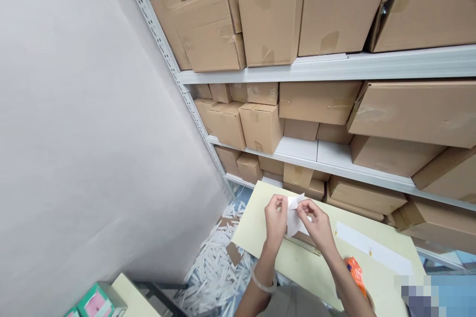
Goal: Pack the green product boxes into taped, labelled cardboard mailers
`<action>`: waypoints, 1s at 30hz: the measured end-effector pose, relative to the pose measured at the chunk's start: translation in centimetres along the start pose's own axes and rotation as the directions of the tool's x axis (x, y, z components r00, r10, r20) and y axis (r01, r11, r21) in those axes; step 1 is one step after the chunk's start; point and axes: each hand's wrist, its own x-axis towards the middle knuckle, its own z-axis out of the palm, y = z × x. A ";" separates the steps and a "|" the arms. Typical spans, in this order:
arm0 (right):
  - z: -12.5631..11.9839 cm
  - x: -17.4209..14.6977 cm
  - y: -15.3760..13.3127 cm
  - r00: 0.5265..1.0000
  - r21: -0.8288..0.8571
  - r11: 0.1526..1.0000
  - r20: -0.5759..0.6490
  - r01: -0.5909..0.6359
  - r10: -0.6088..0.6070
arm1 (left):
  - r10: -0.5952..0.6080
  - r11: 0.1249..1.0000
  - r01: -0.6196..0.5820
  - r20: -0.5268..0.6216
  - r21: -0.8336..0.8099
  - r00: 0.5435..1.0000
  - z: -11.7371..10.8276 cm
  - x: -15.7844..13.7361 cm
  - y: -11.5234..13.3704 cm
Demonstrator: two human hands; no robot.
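Note:
Between my two hands, above the pale yellow table, is a small piece of white paper (294,222), bent at its top edge. My left hand (276,216) pinches its upper left side between thumb and fingertips. On the other side, my right hand (314,220) pinches the upper right part, where a corner sticks up. Beneath the paper, partly hidden by it and my right hand, lies a flat brown cardboard piece (303,244) on the table. Whether the white piece is a label or plain paper I cannot tell.
The pale yellow table (260,230) carries a long white strip (372,246) and an orange packet (356,273) by my right forearm. Metal shelves (334,65) full of cardboard boxes (271,20) rise behind. White paper strips (211,267) cover the floor at left. A green box (97,299) sits lower left.

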 end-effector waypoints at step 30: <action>-0.5 9.2 -0.2 0.988 0.334 0.930 0.036 -0.156 0.153 | -0.447 0.874 0.104 -0.702 -0.475 0.554 -19.3 -0.7 -8.2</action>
